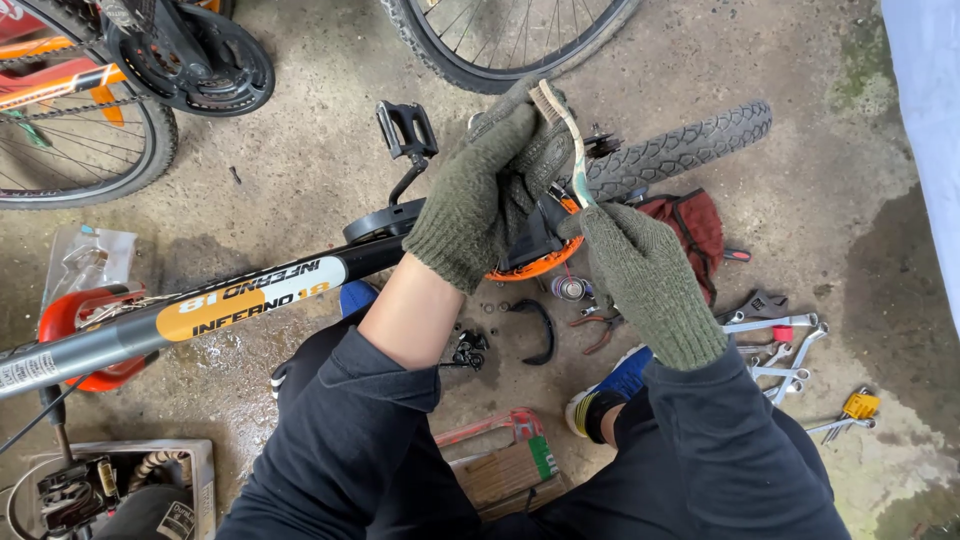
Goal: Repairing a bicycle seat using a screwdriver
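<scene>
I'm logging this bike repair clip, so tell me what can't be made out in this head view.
- Part under the left hand: hidden by the glove in the head view.
- Toothbrush handle end: buried in the right hand's grip.
- Rear tyre: hub end covered by both hands.
- Bike frame tube: cut off by the left edge.
- Wrenches on the floor: sizes too small to tell.

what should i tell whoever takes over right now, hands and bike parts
Left hand, gloved, grips the part at the rear wheel's hub.
Right hand, gloved, holds a worn toothbrush, bristles up beside the left fingers.
Bike frame lies across the lap, pedal upward.
Wrenches lie on the concrete floor to the right.
How far the brushing has got cannot be told.
</scene>
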